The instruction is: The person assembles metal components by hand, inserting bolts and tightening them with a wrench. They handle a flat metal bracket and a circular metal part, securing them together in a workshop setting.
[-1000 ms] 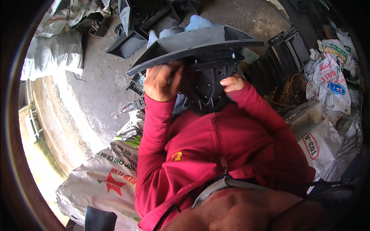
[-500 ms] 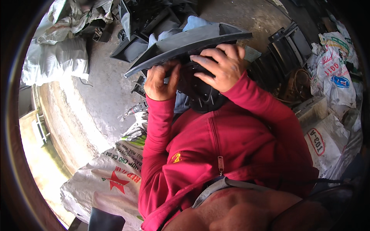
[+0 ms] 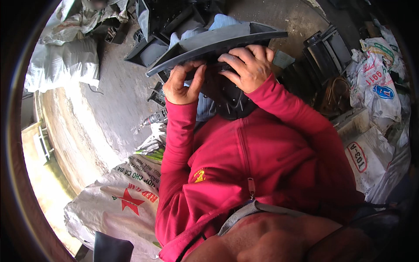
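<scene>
A long dark grey panel with a raised rim (image 3: 209, 43) is held tilted before my chest, its left end lower than its right. My left hand (image 3: 183, 83) is closed at the panel's near edge, thumb and forefinger pinched against the shadowed underside. What lies between those fingertips is too small to make out. My right hand (image 3: 249, 65) grips the same edge further right, fingers curled over it and thumb below. Beneath both hands, close to my jacket, is a black piece with small holes or studs (image 3: 229, 98). Whether it joins the panel is hidden.
Similar dark framed parts (image 3: 150, 52) lie piled beyond the panel. A power drill (image 3: 157, 117) rests on the floor at left. More black parts (image 3: 328, 50) stand at right, near white printed sacks (image 3: 377, 83). Another white sack (image 3: 118, 201) is by my left elbow.
The panel and both hands have shifted slightly upward in the picture, farther from my body. The panel's left end has risen a little. Both hands keep their places on it.
</scene>
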Demonstrator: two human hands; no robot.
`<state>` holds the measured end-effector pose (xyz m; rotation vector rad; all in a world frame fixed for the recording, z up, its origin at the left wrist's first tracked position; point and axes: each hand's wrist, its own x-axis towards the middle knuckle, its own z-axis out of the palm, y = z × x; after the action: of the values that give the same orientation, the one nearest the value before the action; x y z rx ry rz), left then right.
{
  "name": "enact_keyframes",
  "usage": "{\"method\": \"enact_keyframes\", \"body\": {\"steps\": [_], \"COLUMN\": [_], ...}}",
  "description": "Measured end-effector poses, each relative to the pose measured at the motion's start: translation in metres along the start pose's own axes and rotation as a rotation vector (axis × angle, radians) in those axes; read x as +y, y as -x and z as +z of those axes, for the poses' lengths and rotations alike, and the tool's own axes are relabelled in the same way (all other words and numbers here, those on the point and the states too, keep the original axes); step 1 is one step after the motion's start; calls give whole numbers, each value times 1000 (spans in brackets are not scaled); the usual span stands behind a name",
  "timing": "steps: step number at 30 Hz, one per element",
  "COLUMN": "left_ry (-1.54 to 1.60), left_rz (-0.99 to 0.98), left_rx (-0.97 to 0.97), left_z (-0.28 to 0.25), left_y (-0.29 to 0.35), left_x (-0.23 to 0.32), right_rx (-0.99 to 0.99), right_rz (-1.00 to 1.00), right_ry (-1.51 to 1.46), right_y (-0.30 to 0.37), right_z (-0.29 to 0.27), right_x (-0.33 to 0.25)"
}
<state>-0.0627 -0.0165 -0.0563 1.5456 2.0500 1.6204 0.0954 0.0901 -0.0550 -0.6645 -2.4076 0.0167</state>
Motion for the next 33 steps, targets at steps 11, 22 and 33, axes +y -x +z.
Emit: {"method": "enact_keyframes", "body": {"steps": [11,22,33], "left_ry": [-659,-746,-588], "left_rz": [178,253,234], "left_rx": [-62,-59,-127], "left_z": [17,26,19], "left_y": [-16,-17,5], "left_x": [26,20,19], "right_rx": [74,117,130], "right_rz": [16,22,21], "right_ry": [-226,-284,-258], "right_y": [-2,4,10], "right_z": [-6,1,5], "right_x": [6,10,12]}}
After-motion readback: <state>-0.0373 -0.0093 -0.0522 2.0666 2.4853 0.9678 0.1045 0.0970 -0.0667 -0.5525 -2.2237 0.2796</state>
